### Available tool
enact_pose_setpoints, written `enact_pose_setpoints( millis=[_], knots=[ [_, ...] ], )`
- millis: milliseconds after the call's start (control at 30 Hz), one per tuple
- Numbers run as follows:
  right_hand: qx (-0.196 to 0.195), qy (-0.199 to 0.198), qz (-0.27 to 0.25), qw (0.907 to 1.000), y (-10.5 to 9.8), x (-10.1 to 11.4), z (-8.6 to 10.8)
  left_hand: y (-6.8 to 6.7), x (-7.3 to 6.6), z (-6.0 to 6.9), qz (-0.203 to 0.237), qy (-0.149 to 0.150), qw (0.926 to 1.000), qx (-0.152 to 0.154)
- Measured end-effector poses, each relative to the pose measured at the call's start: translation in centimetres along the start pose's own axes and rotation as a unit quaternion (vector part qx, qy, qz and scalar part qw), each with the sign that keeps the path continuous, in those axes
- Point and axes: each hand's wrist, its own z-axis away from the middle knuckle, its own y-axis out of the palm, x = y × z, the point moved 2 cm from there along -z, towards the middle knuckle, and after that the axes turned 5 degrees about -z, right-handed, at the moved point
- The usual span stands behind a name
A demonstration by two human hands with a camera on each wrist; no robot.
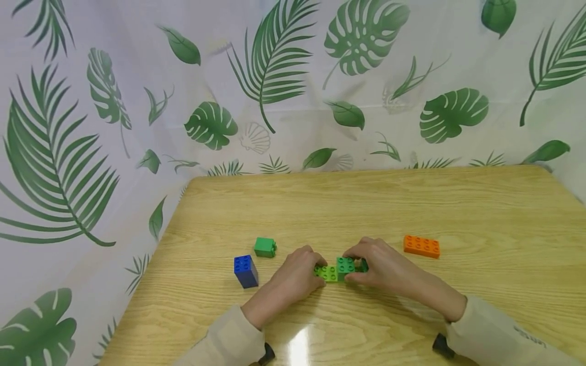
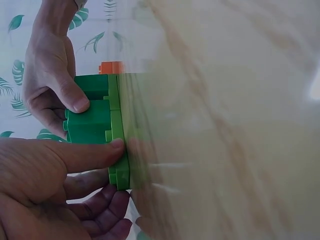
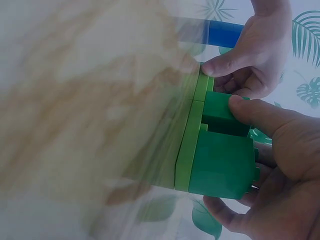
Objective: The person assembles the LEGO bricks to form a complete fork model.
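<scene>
Lime-green flat toy bricks (image 1: pixel 327 274) lie end to end on the table, two green blocks standing on them. My left hand (image 1: pixel 296 277) pinches the left end of the lime bricks between thumb and fingers. With its thumb on the near side, my right hand (image 1: pixel 382 265) grips the inner green block (image 1: pixel 345 267), as the left wrist view also shows. The outer green block (image 3: pixel 222 162) is mostly covered by the right hand in the head view. In the right wrist view a gap separates the upper parts of the two blocks.
Left of the hands stand a tall blue block (image 1: pixel 246 272) and a loose green block (image 1: pixel 265 247) lying on its side. An orange flat brick (image 1: pixel 421 246) lies beyond the right forearm. A leaf-patterned curtain (image 1: pixel 293 137) hangs behind the wooden table (image 1: pixel 348 203).
</scene>
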Motion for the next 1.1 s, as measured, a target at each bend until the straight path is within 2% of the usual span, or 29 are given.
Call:
enact_pose_setpoints(
  millis=[367,567,800,1000,1100],
  knots=[
    [-0.006,-0.007,0.007,0.9999,0.0,0.1,0.0,-0.1,0.6,0.4,0.019,-0.007,0.9998,-0.007],
    [-0.004,-0.005,0.009,0.9999,0.1,0.1,0.0,-0.9,1.3,0.8,0.039,-0.043,0.9976,-0.037],
    [-0.005,-0.002,-0.001,1.0,0.1,0.1,0.0,-2.2,1.9,1.3,0.044,-0.08,0.9891,-0.115],
    [-0.005,-0.001,-0.003,1.0,0.1,0.1,0.1,-2.4,2.5,1.4,0.035,-0.098,0.9781,-0.18],
    [-0.004,-0.001,-0.005,1.0,0.1,0.1,0.1,-2.2,2.8,1.4,0.03,-0.109,0.9738,-0.198]
  ],
)
